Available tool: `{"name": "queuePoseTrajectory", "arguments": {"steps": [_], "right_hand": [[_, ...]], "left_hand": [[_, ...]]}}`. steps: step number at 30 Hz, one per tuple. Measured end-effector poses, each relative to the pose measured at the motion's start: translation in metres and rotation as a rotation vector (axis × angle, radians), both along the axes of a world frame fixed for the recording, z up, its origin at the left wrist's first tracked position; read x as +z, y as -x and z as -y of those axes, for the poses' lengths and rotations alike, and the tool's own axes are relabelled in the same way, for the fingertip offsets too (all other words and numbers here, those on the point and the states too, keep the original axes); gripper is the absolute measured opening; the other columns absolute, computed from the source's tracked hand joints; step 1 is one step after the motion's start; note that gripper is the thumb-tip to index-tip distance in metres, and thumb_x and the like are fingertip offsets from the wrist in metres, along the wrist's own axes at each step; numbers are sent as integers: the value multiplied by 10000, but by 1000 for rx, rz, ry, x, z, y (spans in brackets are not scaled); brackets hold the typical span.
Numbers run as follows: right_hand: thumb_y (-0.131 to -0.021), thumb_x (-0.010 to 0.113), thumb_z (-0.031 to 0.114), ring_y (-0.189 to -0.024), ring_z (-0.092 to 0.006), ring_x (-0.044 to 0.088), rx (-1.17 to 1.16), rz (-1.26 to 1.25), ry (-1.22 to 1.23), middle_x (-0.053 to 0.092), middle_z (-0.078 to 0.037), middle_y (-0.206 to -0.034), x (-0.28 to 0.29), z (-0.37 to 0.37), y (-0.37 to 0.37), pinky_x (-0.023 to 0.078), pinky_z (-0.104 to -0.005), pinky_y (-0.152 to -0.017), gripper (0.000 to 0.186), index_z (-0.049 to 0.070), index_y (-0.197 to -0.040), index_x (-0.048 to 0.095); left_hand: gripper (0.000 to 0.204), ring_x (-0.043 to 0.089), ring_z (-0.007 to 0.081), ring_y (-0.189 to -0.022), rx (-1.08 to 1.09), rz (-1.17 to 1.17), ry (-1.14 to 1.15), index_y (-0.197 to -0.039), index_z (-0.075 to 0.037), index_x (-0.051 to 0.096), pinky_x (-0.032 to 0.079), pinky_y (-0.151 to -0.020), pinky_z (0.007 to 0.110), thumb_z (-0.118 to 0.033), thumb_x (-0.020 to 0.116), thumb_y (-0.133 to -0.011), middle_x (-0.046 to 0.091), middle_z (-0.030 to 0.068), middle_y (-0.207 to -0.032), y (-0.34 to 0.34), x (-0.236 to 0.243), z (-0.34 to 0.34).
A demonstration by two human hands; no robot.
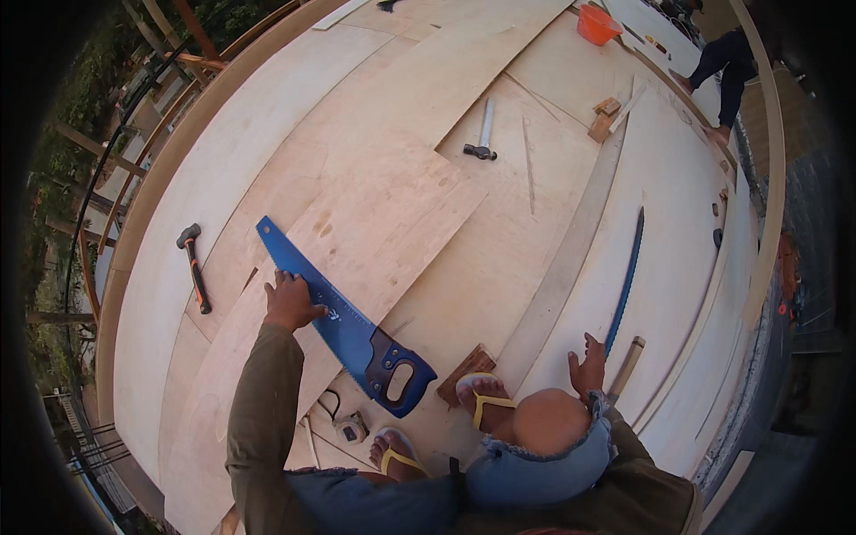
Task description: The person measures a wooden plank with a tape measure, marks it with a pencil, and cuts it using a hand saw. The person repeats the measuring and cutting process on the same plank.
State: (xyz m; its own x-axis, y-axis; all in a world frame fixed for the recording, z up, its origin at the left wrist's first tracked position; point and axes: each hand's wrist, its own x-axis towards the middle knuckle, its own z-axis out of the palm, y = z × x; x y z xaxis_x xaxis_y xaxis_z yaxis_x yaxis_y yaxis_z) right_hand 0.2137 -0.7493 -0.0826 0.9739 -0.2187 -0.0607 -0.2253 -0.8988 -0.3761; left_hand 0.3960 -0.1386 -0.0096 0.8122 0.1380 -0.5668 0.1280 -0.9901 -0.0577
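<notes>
A blue handsaw [343, 325] lies slantwise across a plywood sheet [383, 214], its dark blue handle reaching past the sheet's edge toward me. My left hand [292, 301] rests against the blade with its fingers spread and thumb on the metal. Apart from that, my right hand [587, 366] is held beside my bent knee, fingers apart and holding nothing. Near it, a narrow blue toothed strip [629, 276] lies on the pale boards. A tape measure [352, 428] sits beside my left foot, and a wood block [465, 373] lies by my right sandal.
A hammer with an orange-and-black handle [196, 272] lies at left. Another hammer with a grey handle [483, 134] is farther off, near wood blocks [604, 119] and an orange bucket [597, 25]. Another person's legs [727, 76] show at far right. The curved platform edge [134, 214] drops away at left.
</notes>
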Motion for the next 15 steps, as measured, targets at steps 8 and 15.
{"name": "queuePoseTrajectory", "arguments": {"steps": [8, 15], "right_hand": [[-897, 694, 75, -1080, -298, 579, 16, -109, -209, 536, -196, -1244, 11, -71, -21, 491, -410, -928, 595, 14, -1441, 460], [-908, 674, 73, -1085, -274, 584, 73, -142, -222, 548, -175, -1236, 14, -89, -32, 500, -407, -880, 576, 49, -1447, 470]], "left_hand": [[736, 265, 478, -1486, -31, 169, -22, -1300, 45, 616, 300, -1107, 683, -478, 788, -812, 409, 300, -1530, 16, -9, -6], [667, 337, 457, -1458, -56, 244, -29, -1291, 67, 596, 325, -1123, 631, -422, 749, -864, 424, 299, -1518, 16, -1, -6]]}}
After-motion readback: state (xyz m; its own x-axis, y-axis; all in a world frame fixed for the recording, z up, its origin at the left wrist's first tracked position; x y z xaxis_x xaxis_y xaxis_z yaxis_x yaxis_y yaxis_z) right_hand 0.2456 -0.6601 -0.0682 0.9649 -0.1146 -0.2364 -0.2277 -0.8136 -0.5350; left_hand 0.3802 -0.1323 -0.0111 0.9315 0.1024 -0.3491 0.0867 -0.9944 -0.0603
